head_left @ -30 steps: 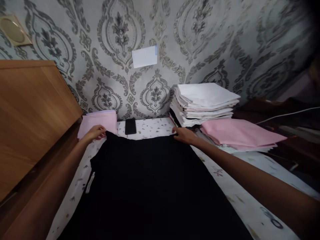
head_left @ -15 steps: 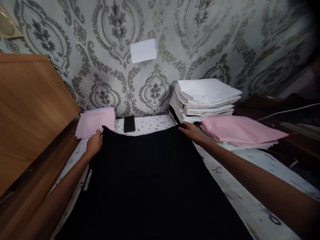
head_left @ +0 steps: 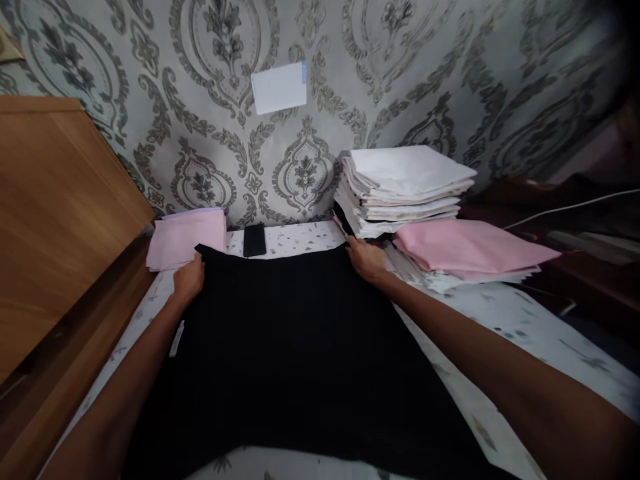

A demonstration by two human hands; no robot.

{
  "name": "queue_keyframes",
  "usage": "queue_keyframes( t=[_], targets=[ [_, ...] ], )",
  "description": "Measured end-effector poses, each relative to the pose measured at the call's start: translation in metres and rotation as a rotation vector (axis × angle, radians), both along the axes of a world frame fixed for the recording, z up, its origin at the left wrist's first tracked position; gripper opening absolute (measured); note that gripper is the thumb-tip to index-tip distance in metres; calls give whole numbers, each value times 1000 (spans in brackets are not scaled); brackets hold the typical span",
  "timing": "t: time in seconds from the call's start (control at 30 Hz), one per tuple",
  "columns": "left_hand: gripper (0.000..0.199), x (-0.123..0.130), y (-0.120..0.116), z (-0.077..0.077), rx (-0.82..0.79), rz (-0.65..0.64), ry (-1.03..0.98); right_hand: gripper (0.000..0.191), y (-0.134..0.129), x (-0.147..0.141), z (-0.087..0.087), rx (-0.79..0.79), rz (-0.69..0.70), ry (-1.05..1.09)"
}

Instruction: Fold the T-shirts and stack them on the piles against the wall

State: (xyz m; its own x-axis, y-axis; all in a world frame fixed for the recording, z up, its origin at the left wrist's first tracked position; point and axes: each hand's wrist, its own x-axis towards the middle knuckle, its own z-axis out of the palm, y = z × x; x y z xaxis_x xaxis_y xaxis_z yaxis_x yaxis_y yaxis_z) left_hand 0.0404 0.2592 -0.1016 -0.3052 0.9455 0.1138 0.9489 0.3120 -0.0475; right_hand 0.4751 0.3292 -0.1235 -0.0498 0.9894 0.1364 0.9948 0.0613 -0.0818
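Black cloth (head_left: 300, 333) lies in front of you over the patterned sheet (head_left: 520, 333), near edge bowed, white tag (head_left: 177, 339) at its left side. Your left hand (head_left: 190, 279) and right hand (head_left: 367, 259) have fingers closed on its far corners; pull evenly, level, so it sits flat, clear of the phone (head_left: 255, 240) and white stack (head_left: 410, 173) beyond.
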Motion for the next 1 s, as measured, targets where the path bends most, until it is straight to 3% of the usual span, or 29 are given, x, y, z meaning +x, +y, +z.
queue_keyframes(
  t=[0.1, 0.2, 0.3, 0.37, 0.4, 0.47, 0.53, 0.67, 0.73, 0.83, 0.9, 1.0],
  targets=[
    [39, -4, -7, 4, -27, 44, -13, 35, -4, 1, 4, -24, -29, 32],
    [41, -3, -27, 6, 64, 33, 23, 46, -27, -6, 3, 65, -25, 67],
    [45, 8, -61, -5, 158, -282, -15, 53, -73, -19, -7, 191, 237, 107],
    [49, 16, -85, -18, 112, -500, -102, 54, -106, -23, -18, 178, 461, 122],
    [50, 17, -97, -24, 75, -547, -133, 55, -120, -21, -25, 149, 532, 114],
    [52, 14, -116, -35, 22, -513, -154, 56, -137, -7, -36, 97, 545, 86],
    [54, 5, -130, -39, 14, -432, -154, 56, -144, 17, -41, 91, 442, 71],
    [57, -1, -158, -25, 25, -437, -188, 49, -165, 49, -29, 172, 289, 90],
    [56, 9, -177, -14, 5, -508, -210, 44, -192, 45, -18, 191, 375, 137],
    [54, 26, -210, 0, -74, -576, -222, 34, -244, 26, -4, 102, 643, 211],
    [56, 29, -229, 9, -157, -523, -239, 27, -274, 17, 3, 43, 749, 224],
    [54, 19, -253, 22, -322, -450, -362, 9, -301, 16, 13, -5, 781, 204]
  ],
)
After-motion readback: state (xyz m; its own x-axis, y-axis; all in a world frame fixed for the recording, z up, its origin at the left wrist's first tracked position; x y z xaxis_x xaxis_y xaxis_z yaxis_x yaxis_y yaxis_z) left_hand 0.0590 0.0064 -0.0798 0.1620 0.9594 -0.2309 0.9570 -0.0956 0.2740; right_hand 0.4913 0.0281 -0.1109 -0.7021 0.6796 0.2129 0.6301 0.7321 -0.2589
